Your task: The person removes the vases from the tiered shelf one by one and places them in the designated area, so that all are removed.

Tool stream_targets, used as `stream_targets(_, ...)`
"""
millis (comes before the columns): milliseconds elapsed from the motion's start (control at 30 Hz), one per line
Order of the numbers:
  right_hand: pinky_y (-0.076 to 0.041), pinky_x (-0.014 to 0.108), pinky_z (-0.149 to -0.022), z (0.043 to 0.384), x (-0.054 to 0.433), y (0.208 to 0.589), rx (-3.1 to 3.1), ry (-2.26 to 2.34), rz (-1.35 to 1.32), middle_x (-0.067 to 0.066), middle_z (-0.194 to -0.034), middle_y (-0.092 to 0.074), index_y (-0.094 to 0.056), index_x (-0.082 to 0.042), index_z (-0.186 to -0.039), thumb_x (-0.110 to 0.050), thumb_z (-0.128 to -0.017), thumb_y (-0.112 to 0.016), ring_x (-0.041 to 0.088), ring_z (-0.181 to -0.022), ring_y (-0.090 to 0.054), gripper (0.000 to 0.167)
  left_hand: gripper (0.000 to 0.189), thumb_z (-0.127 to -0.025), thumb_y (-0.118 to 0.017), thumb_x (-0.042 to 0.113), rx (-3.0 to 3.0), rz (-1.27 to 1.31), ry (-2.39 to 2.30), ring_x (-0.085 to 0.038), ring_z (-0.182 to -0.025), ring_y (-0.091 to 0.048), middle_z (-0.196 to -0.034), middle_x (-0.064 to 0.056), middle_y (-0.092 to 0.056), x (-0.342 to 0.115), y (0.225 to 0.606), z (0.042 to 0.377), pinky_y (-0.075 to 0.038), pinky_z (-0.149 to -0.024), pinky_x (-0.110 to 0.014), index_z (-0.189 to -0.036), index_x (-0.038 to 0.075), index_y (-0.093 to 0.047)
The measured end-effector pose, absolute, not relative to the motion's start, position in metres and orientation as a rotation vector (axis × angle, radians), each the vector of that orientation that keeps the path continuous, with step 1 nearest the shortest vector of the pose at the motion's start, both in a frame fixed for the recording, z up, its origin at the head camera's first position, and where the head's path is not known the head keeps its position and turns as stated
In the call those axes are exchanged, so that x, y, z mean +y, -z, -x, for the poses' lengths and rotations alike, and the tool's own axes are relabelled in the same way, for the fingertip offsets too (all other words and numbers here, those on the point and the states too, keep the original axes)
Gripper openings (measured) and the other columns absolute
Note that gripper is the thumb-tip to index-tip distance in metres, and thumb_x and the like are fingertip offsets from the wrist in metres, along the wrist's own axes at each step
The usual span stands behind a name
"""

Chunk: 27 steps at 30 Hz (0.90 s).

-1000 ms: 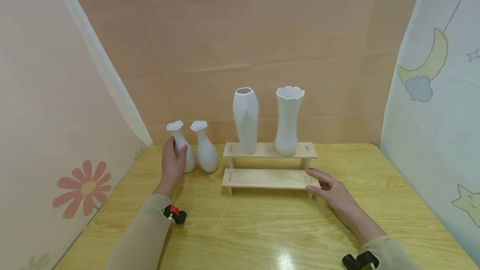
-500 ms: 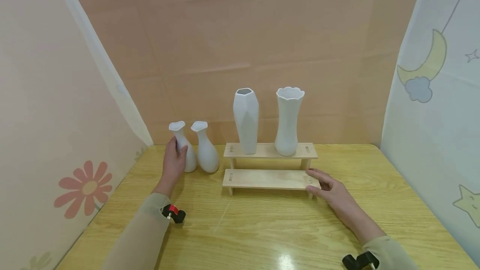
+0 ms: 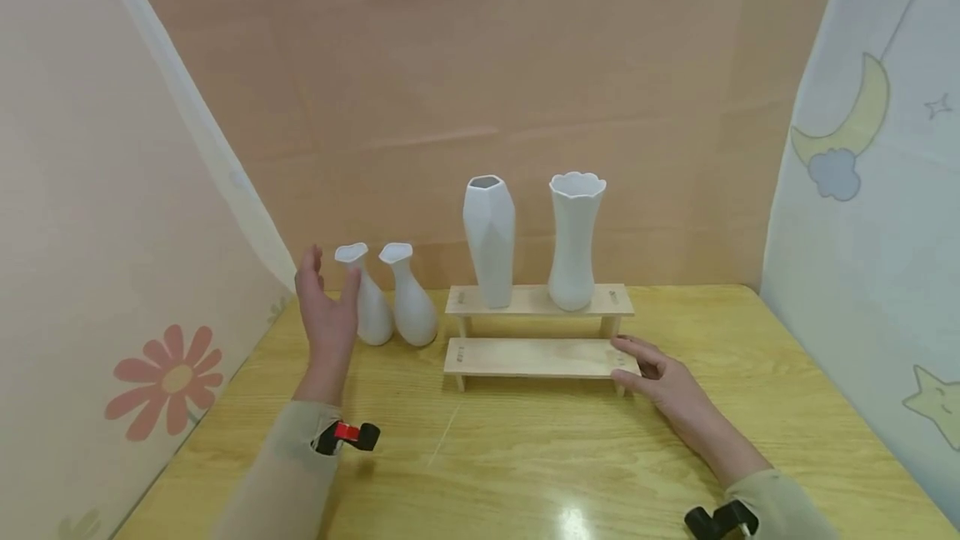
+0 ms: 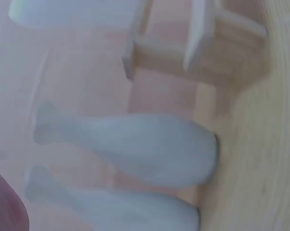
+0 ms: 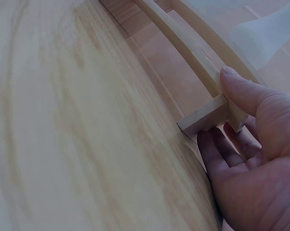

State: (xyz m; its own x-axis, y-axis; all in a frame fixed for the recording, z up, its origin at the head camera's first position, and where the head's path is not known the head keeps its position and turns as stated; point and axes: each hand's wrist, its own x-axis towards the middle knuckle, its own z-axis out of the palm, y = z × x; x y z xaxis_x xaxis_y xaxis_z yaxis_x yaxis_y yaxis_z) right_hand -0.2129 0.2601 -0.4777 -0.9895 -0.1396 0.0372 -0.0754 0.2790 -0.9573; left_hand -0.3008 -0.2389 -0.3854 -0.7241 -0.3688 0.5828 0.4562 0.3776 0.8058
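White narrow-necked vase (image 3: 375, 317), outermost left: flared rim, standing upright, apparently smooth-sided. Two-tier wooden stand (image 3: 536, 357): pale, upright, positioned right of the vase.

Soft light, glare on the table (image 3: 517, 457); vases (image 4: 159, 149) blurred in the hazy left wrist view

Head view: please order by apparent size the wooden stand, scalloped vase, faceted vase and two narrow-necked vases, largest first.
1. Wooden stand
2. Scalloped vase and faceted vase: too alike to rank
3. Left narrow-necked vase and right narrow-necked vase: also alike
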Motion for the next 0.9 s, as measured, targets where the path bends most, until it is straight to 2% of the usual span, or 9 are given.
stream_targets(100,-0.030,0.000,-0.100,0.213,0.261,0.477,2.472,1.842,0.209,0.017,-0.181,-0.024,-0.050,-0.011,-0.166,-0.033,-0.106,-0.077,0.046,-0.166,-0.014,0.070,0.076,-0.106,-0.078,0.025,-1.860,0.136,1.450,-0.019,-0.160,-0.032,-0.171,-0.007,-0.040,-0.220,0.366,0.287,-0.026,-0.130,-0.032,-0.170,0.012,-0.039)
stream_targets(267,-0.030,0.000,-0.099,0.213,0.261,0.477,2.479,1.834,0.208,0.016,-0.181,-0.023,-0.051,-0.012,-0.166,-0.034,-0.106,-0.078,0.046,-0.166,-0.014,0.069,0.074,-0.104,-0.081,0.022,-1.833,0.302,1.459,-0.021,-0.158,-0.035,-0.168,-0.006,-0.042,-0.185,0.344,0.272,-0.026,-0.131,-0.032,-0.167,0.011,-0.044)
stream_targets(533,-0.031,0.004,-0.105,0.213,0.257,0.477,2.511,1.787,0.191,0.014,-0.180,-0.026,-0.052,-0.015,-0.166,-0.038,-0.106,-0.078,0.046,-0.166,-0.017,0.069,0.081,-0.105,-0.080,0.026,-1.918,0.485,1.448,-0.021,-0.160,-0.033,-0.172,-0.011,-0.038,-0.132,0.330,0.263,-0.027,-0.132,-0.039,-0.170,0.008,-0.037)
stream_targets(600,-0.033,0.014,-0.116,0.213,0.256,0.477,2.505,1.791,0.192,0.015,-0.180,-0.026,-0.052,-0.014,-0.166,-0.037,-0.105,-0.078,0.046,-0.166,-0.017,0.070,0.083,-0.104,-0.081,0.028,-1.948,0.499,1.465,-0.022,-0.160,-0.033,-0.173,-0.009,-0.037,-0.121,0.327,0.264,-0.027,-0.132,-0.042,-0.171,0.009,-0.036)
stream_targets(667,-0.031,0.029,-0.126,0.213,0.254,0.478,2.493,1.800,0.192,0.016,-0.180,-0.026,-0.051,-0.012,-0.166,-0.036,-0.106,-0.078,0.047,-0.166,-0.016,0.070,0.085,-0.104,-0.082,0.028,-1.981,0.500,1.480,-0.023,-0.160,-0.033,-0.173,-0.009,-0.037,-0.113,0.323,0.265,-0.028,-0.131,-0.045,-0.172,0.011,-0.035)
stream_targets(733,-0.028,0.037,-0.128,0.214,0.253,0.478,2.485,1.808,0.194,0.017,-0.180,-0.026,-0.050,-0.011,-0.166,-0.035,-0.106,-0.078,0.047,-0.166,-0.015,0.071,0.085,-0.103,-0.082,0.027,-2.011,0.489,1.499,-0.023,-0.159,-0.033,-0.173,-0.008,-0.037,-0.105,0.321,0.267,-0.029,-0.131,-0.046,-0.173,0.013,-0.034)
stream_targets(767,-0.029,0.036,-0.128,0.214,0.253,0.479,2.479,1.815,0.194,0.017,-0.180,-0.025,-0.050,-0.010,-0.166,-0.034,-0.105,-0.078,0.047,-0.166,-0.015,0.071,0.086,-0.103,-0.082,0.026,-2.022,0.485,1.507,-0.024,-0.159,-0.034,-0.173,-0.008,-0.036,-0.102,0.319,0.269,-0.030,-0.130,-0.047,-0.173,0.014,-0.034)
stream_targets(833,-0.032,0.021,-0.121,0.215,0.254,0.480,2.471,1.824,0.187,0.016,-0.180,-0.025,-0.050,-0.011,-0.166,-0.035,-0.105,-0.079,0.046,-0.166,-0.014,0.071,0.086,-0.103,-0.082,0.026,-2.038,0.468,1.525,-0.026,-0.158,-0.034,-0.172,-0.010,-0.037,-0.095,0.317,0.272,-0.031,-0.129,-0.047,-0.173,0.013,-0.034)
stream_targets(900,-0.032,0.007,-0.110,0.215,0.254,0.481,2.467,1.834,0.183,0.016,-0.180,-0.025,-0.051,-0.011,-0.166,-0.035,-0.105,-0.079,0.046,-0.166,-0.015,0.071,0.087,-0.103,-0.083,0.025,-2.051,0.452,1.546,-0.028,-0.158,-0.035,-0.171,-0.013,-0.037,-0.089,0.315,0.277,-0.032,-0.128,-0.048,-0.173,0.011,-0.033)
